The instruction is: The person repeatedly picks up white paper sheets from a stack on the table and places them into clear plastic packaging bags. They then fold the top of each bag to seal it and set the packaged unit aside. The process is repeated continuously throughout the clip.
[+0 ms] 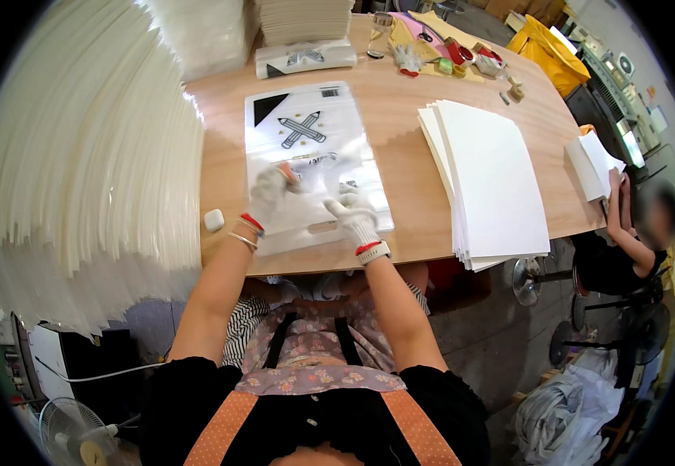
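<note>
A clear plastic bag (306, 101) with a crossed-pencils print, a black corner and a handle slot lies flat on the table before me. My left hand (270, 193), in a white glove, is over its lower left part. Its fingers are smeared by motion, so whether they grip the film cannot be made out. My right hand (354, 216), also gloved, is at the bag's lower right, beside the handle slot. Its fingers are apart, with nothing seen in them. The film under and between both hands is blurred.
A tall pile of clear plastic bags (96, 155) rises at the left. White sheets (493, 179) are stacked on the right. A small white case (214, 220) is near the front edge; a glass (379, 35), scissors (425, 36) and tape rolls are behind. A co-worker (621, 241) sits right, holding paper.
</note>
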A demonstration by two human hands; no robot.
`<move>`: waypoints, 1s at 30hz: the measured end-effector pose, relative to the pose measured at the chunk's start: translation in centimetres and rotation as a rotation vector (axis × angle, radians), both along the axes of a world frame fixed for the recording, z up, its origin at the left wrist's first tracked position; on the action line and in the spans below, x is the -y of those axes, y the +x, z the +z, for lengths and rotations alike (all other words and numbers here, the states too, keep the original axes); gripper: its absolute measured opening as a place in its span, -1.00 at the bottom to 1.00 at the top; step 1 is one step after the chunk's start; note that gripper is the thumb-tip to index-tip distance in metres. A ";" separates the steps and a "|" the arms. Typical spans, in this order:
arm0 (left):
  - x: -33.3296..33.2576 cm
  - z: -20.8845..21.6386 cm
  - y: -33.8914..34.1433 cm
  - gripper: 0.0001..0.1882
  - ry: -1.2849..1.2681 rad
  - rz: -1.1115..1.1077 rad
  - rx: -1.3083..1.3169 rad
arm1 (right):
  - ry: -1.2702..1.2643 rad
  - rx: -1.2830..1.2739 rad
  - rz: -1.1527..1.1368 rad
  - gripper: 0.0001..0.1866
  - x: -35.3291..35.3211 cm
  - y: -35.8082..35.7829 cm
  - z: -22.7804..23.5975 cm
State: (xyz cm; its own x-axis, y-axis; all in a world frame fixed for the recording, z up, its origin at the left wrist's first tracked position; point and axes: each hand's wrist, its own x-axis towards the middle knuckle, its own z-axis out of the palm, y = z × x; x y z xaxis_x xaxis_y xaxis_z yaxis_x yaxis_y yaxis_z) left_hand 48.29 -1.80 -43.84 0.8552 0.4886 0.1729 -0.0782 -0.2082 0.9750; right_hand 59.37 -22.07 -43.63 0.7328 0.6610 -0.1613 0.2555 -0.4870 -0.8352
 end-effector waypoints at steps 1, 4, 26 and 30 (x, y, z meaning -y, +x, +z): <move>-2.5 0.1 -0.2 -0.74 -0.288 -0.044 0.116 | -0.142 0.422 0.046 -0.62 1.1 0.7 0.5; -0.2 3.8 0.3 -0.73 -0.435 0.077 0.096 | 0.066 0.947 -0.142 -0.75 4.1 0.7 -0.1; 9.9 12.5 -6.5 -0.43 0.651 0.282 0.181 | -0.385 1.166 -0.066 -0.23 26.1 4.9 8.4; 13.4 13.1 -7.7 -0.57 0.489 0.054 0.112 | -0.269 0.648 -0.113 -0.04 29.5 9.9 8.5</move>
